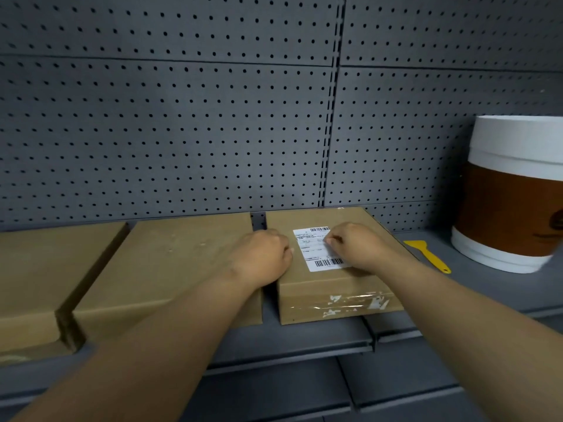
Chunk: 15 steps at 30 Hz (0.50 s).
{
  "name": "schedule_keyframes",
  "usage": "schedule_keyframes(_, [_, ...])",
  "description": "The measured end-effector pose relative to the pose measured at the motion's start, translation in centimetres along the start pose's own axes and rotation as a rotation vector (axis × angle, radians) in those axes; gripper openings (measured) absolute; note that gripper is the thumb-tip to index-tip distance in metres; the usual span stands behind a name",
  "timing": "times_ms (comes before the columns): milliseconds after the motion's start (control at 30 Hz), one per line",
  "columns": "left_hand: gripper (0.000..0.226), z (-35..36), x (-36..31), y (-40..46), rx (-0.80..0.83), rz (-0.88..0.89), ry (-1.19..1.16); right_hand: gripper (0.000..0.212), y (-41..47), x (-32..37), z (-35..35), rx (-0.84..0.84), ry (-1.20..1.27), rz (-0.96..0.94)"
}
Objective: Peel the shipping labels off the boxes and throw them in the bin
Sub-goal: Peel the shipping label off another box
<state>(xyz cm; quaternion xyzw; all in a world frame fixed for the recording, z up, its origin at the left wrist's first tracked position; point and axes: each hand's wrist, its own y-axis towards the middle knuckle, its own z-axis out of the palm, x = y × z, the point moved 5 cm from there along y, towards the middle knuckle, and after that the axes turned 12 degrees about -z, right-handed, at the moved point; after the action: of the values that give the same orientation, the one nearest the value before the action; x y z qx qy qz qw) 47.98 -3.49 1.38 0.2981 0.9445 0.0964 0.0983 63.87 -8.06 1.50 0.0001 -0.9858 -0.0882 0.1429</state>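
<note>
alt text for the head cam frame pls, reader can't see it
A person's right hand picks at the white shipping label on top of a cardboard box on a grey shelf, while the left hand steadies the box's left edge. Two more boxes lie to the left; a yellow scraper and a white-and-brown bin sit to the right.

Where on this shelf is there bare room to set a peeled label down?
Bare shelf lies between the labelled box and the white-and-brown container, apart from the yellow scraper. A narrow strip runs along the shelf's front edge. Leftward it is crowded: the middle box and left box sit close together.
</note>
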Motion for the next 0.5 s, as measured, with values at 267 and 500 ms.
schedule_keyframes(267, [0.036,1.5,0.1,1.4,0.04,-0.043,0.056,0.027,2.7,-1.1,0.4,0.032,-0.054,-0.057])
schedule_keyframes(500, [0.031,2.4,0.0,2.0,0.079,-0.116,0.079,0.031,4.6,-2.5,0.3,0.062,-0.093,-0.123])
